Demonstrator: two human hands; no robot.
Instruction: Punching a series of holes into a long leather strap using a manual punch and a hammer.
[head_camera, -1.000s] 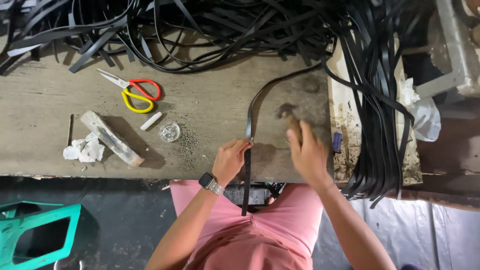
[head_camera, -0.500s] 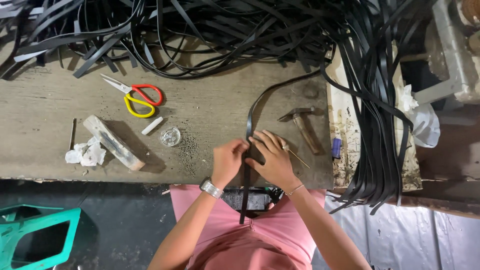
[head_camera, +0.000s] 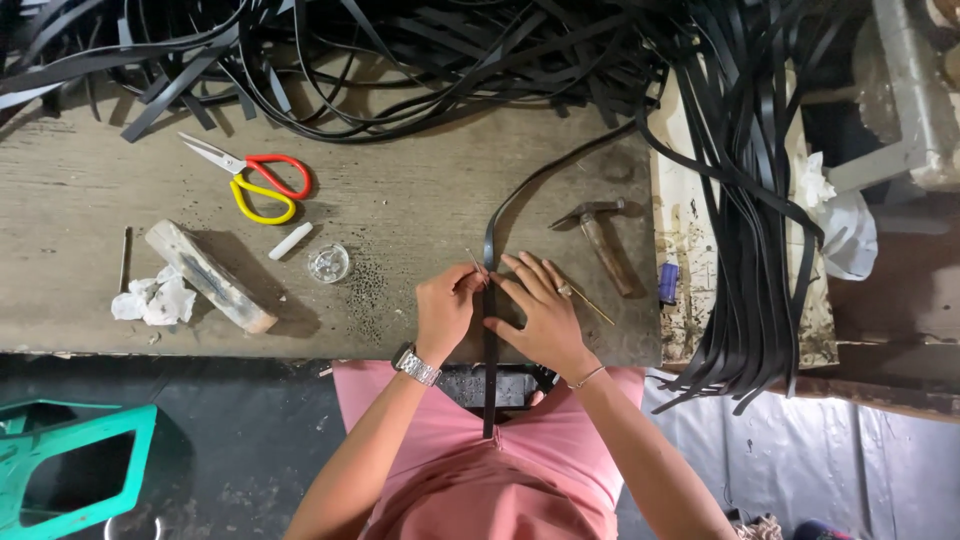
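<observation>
Head view — hammer (head_camera: 600, 237) beside hands (head_camera: 500, 305), scissors (head_camera: 252, 178) apart

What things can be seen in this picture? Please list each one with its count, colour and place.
black strip: one, black, from the pile across the bench to the lap, under both hands
strip pile: many, black, bench top edge and hanging at right
scissors: one, red and yellow handles, bench left
hammer: one, dark head, brown handle, right of the hands
wooden block: one, pale, bench left
white stick: one, below the scissors
small dish: one, clear, bench middle
crumpled paper: white, beside the block
stool: one, teal, floor lower left
bench: one, grey-brown
left hand: wristwatch, on the strip
right hand: ring, bracelet, on the strip
</observation>
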